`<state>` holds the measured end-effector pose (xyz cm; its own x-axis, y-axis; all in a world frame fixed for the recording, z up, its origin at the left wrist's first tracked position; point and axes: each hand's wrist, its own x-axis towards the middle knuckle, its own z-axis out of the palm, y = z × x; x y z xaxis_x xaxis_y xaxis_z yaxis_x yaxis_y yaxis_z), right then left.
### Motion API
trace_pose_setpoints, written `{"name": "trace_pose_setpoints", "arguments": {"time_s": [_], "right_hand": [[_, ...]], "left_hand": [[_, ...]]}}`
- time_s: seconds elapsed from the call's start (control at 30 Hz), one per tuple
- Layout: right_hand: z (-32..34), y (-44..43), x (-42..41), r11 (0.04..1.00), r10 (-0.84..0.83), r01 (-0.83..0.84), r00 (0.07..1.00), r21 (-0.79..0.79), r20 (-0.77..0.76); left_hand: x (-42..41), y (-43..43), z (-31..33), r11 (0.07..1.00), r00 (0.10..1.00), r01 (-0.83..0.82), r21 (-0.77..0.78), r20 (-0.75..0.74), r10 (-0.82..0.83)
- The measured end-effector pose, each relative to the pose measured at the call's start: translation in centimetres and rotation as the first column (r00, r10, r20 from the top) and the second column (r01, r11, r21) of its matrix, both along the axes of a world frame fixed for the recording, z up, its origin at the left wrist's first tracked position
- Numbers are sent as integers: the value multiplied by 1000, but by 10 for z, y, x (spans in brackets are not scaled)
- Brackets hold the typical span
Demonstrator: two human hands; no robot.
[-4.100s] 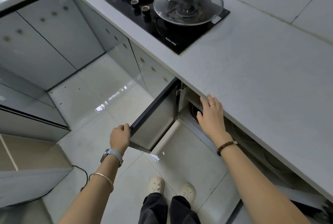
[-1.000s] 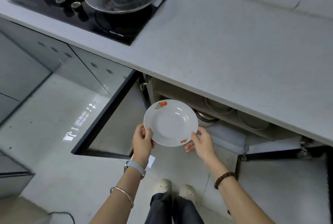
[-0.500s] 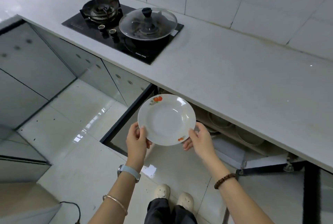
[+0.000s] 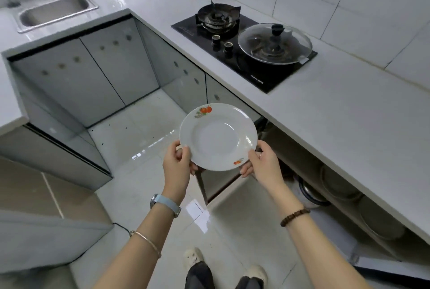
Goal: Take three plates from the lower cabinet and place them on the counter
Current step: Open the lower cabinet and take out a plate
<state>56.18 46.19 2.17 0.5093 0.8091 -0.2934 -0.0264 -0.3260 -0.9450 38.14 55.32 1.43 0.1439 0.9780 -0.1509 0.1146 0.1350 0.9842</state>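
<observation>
Sink (image 4: 54, 10) sits way off on the left, nothing to do with this job. Moving right, the left hand (image 4: 178, 165) has its grip closed on the near-left rim of the plate (image 4: 218, 137), thumb on top, fingers curled underneath. The plate is white with small orange fruit prints, held roughly level in the air in front of the lower cabinet (image 4: 330, 186), below the edge of the surface (image 4: 349, 111) and not yet over it.

Handling-wise I'd guess glazed ceramic: stiff, a bit of weight, smooth and kinda slippery, and it'll chip or shatter if it gets dropped or clipped on that stone edge. Rim is the place to hold it, on two opposite sides, which is what's going on here.

Right hand (image 4: 263, 161) has its grip clamped on the near-right rim the same way, thumb over, fingers under. So both are shut on the same plate, nothing loose.

Further right there's the hob with the glass lid (image 4: 274, 43), and plenty of bare surface beside it for setting down. More dishes are dimly visible in the open cabinet, so I'd say this is plate one of three.
</observation>
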Motion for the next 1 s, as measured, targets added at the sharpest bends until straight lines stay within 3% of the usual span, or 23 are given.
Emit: {"name": "trace_pose_setpoints", "arguments": {"time_s": [0.53,1.0], "right_hand": [[7,196,-159,944,314,-311,949,111,-13],[2,346,-228,834,547,-541,836,110,-35]], "left_hand": [[-180,131,3,943,945,-325,64,-7,326],[-254,229,-3,842,843,-535,65,-27,537]]}}
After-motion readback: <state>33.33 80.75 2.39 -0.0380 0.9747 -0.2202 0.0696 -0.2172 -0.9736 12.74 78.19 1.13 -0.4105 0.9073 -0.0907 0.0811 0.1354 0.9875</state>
